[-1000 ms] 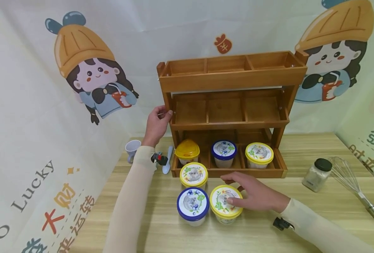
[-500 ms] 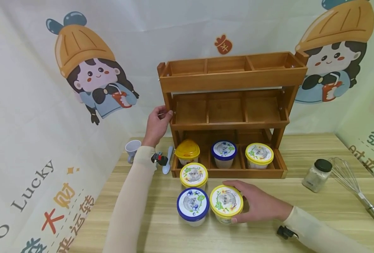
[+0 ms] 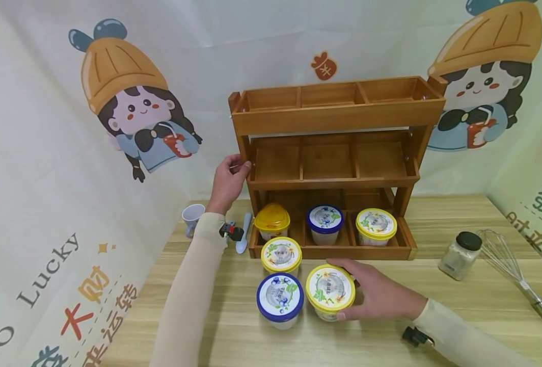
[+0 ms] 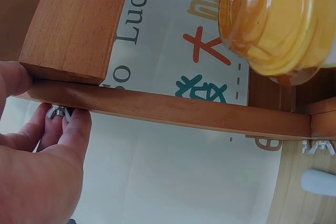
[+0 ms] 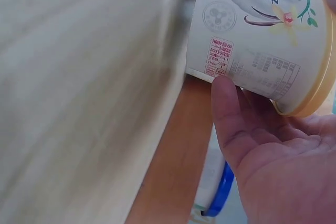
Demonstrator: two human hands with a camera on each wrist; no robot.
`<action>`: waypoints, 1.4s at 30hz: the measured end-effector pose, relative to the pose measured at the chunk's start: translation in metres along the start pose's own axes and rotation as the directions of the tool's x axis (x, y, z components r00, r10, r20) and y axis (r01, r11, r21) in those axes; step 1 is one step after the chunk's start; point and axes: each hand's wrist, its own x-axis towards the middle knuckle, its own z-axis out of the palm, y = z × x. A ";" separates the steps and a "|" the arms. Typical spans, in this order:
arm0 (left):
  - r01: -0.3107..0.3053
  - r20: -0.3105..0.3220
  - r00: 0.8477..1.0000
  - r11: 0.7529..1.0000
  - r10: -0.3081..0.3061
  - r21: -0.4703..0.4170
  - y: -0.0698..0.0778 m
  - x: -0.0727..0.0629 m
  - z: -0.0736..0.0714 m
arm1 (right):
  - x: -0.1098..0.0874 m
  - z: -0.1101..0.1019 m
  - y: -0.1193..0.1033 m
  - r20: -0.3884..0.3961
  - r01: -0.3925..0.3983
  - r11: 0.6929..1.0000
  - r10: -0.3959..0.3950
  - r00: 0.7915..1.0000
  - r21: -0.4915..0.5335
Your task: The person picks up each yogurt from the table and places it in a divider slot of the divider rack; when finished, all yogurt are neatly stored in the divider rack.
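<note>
My left hand (image 3: 227, 183) holds the left upright of a brown wooden three-tier rack (image 3: 335, 118). In the left wrist view its fingertips lie at the upright (image 4: 173, 107), around a wing nut (image 4: 59, 112). At the front, my right hand (image 3: 385, 294) grips a yellow-lidded yogurt tub (image 3: 329, 288) from its right side. The right wrist view shows thumb and fingers around this printed white tub (image 5: 252, 40). Whether its base touches the table cannot be told. Left of it stand a blue-lidded tub (image 3: 280, 296) and another yellow-lidded tub (image 3: 281, 254).
On the bottom tier sit a tub with a domed yellow lid (image 3: 272, 218), a blue-lidded tub (image 3: 325, 219) and a yellow-lidded tub (image 3: 376, 224). A jar (image 3: 460, 255) and whisk (image 3: 505, 260) lie right; a cup (image 3: 193, 214) and pale blue spoon (image 3: 243, 237) are left.
My right hand has come down around the yellow-lidded tub and now grips its side. The tub has shifted slightly right and tilted a little. The left hand stays on the rack.
</note>
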 end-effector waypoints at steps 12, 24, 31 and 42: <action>-0.003 -0.005 1.000 1.000 0.003 -0.008 -0.002 0.002 0.001 | -0.001 -0.015 -0.005 -0.109 0.028 1.000 -0.028 0.994 -0.004; -0.013 -0.003 1.000 1.000 0.013 -0.014 -0.002 0.001 0.000 | 0.004 -0.038 -0.017 -0.186 0.046 0.999 -0.046 0.981 -0.007; -0.027 -0.012 1.000 0.999 0.026 -0.023 -0.003 0.003 0.001 | 0.006 -0.059 -0.023 -0.294 0.049 0.998 -0.056 0.954 -0.032; -0.021 -0.010 1.000 1.000 0.021 -0.020 -0.001 0.002 0.000 | 0.008 -0.093 -0.033 -0.443 0.082 0.996 -0.056 0.895 0.042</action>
